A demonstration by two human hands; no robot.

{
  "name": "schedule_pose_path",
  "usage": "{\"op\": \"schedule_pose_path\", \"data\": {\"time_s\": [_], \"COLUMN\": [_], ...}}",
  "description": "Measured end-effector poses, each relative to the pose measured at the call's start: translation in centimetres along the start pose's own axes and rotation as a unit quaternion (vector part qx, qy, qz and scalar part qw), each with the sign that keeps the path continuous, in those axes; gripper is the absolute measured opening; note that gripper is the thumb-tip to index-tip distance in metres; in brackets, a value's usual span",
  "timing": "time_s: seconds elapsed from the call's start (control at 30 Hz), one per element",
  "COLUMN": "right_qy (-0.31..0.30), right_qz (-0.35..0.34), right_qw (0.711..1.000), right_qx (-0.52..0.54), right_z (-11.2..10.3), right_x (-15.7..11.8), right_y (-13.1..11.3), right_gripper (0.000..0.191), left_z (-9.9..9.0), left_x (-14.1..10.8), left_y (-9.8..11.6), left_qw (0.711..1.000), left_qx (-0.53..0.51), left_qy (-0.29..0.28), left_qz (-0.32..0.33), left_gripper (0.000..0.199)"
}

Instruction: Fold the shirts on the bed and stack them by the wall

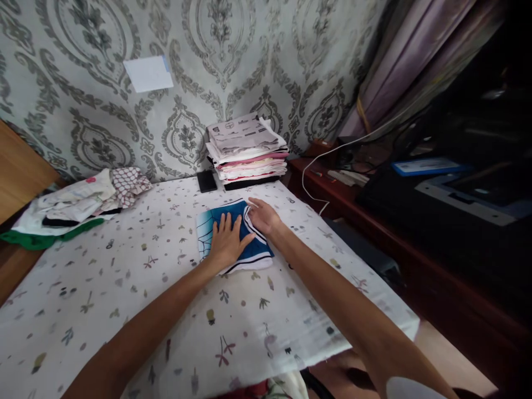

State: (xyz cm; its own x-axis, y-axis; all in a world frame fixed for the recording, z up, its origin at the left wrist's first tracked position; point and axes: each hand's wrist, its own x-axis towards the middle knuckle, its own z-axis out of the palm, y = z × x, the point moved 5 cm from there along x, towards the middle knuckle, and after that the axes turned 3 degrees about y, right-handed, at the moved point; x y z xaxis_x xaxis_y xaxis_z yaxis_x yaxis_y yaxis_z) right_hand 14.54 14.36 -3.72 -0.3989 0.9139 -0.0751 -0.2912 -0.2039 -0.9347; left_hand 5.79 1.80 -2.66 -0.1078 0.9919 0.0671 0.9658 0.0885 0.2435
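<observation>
A folded blue garment (243, 257) lies on the patterned white bed sheet in front of me. It has white and dark striped trim and a paler panel with black web-like lines on its left part. My left hand (228, 241) rests flat on top of it, fingers spread. At the garment's right side, by the striped trim, is my right hand (262, 218), turned on its edge with the fingers loosely apart and slightly bent. Its fingertips touch the trim; whether any cloth is pinched there is hard to see.
Behind the garment stands a stack of folded clothes (249, 149) against the wall, with a black phone (206, 181) beside it. A loose pile of clothes (83, 199) lies at the left. A dark red wooden desk (349, 194) with a white cable (304, 172) borders the sheet on the right.
</observation>
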Motion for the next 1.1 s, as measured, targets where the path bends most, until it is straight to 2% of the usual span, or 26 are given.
{"op": "schedule_pose_path", "data": {"time_s": [0.07,0.13,0.2,0.23,0.27,0.33,0.37,0.43,0.57,0.67,0.73,0.83,0.9,0.93,1.03,1.1], "right_qy": [0.034,0.051,0.007,-0.037,-0.090,-0.192,-0.227,-0.271,-0.293,-0.281,-0.261,-0.220,-0.222,-0.237,-0.288,-0.307], "right_qz": [-0.028,-0.059,-0.117,-0.156,-0.194,-0.234,-0.230,-0.201,-0.168,-0.188,-0.213,-0.235,-0.227,-0.216,-0.174,-0.151], "right_qw": [0.997,0.991,0.969,0.941,0.896,0.785,0.748,0.711,0.670,0.647,0.644,0.649,0.649,0.647,0.639,0.633], "right_qx": [-0.061,-0.113,-0.219,-0.298,-0.389,-0.541,-0.580,-0.617,-0.661,-0.683,-0.687,-0.689,-0.691,-0.692,-0.692,-0.695], "right_z": [-0.9,-0.8,0.8,2.1,3.5,5.9,6.5,7.0,6.8,7.0,7.3,7.5,7.6,7.7,8.1,8.3], "right_x": [0.1,-0.4,-1.3,-1.9,-2.5,-3.3,-3.4,-2.9,-1.5,-1.3,-1.4,-0.9,0.1,0.7,2.9,4.4], "right_y": [-0.8,-1.4,-1.6,-1.5,-1.1,0.4,1.1,2.2,2.8,2.6,2.2,1.4,0.9,0.8,0.3,-0.1], "right_gripper": [0.033,0.036,0.039,0.041,0.045,0.053,0.056,0.062,0.067,0.061,0.053,0.045,0.048,0.051,0.062,0.061], "left_z": [0.2,0.2,0.1,0.0,-0.1,0.0,0.1,0.4,0.9,1.0,0.8,-0.3,-1.9,-2.8,-4.4,-4.1], "left_x": [-0.1,-0.3,-0.8,-1.1,-1.5,-2.4,-2.7,-3.3,-3.9,-4.8,-5.8,-7.5,-8.2,-8.4,-8.5,-8.5], "left_y": [0.0,0.1,0.5,0.9,1.3,2.2,2.4,2.7,2.9,3.2,3.3,2.6,0.6,-0.9,-6.5,-9.3], "left_qw": [1.000,1.000,1.000,0.999,0.997,0.994,0.993,0.992,0.990,0.989,0.990,0.981,0.973,0.971,0.956,0.929], "left_qx": [0.012,0.012,0.007,0.004,0.002,-0.001,-0.001,0.003,0.022,0.019,-0.001,-0.086,-0.157,-0.184,-0.256,-0.329], "left_qy": [-0.005,-0.007,0.004,0.011,0.018,0.028,0.028,0.028,0.042,0.054,0.046,0.027,0.058,0.086,0.141,0.112], "left_qz": [0.002,0.007,0.028,0.046,0.069,0.108,0.118,0.124,0.129,0.133,0.137,0.172,0.161,0.130,-0.032,-0.129], "left_gripper": [0.078,0.077,0.076,0.076,0.076,0.076,0.076,0.074,0.068,0.070,0.069,0.056,0.046,0.043,0.044,0.051]}}
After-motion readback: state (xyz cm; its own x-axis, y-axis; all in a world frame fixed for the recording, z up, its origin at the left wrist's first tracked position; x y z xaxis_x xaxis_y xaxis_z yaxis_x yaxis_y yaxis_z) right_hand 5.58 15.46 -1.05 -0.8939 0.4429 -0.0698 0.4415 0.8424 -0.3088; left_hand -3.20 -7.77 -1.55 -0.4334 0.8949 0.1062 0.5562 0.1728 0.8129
